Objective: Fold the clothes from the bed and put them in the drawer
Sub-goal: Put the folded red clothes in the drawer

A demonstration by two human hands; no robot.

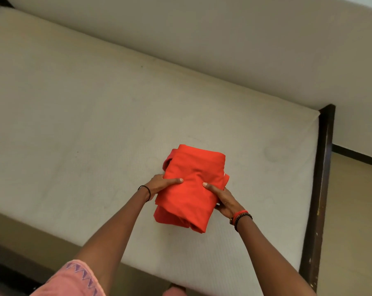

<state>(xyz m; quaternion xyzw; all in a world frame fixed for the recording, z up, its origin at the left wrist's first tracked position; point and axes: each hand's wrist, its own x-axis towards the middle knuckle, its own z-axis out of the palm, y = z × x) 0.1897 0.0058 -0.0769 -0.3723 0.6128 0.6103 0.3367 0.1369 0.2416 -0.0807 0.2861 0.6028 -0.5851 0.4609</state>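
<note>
Item: red garment (191,184), folded into a compact bundle, lying on the bare mattress of the bed (74,116) near its front edge, with the left hand (159,184) and the right hand (221,198) gripping it from opposite sides, thumbs on top and fingers going under. Step, as judged: folding is looking finished and the pick-up for the drawer is beginning. Next move is calling for a level lift so the layers are not slipping apart; no drawer is showing in view.
</note>
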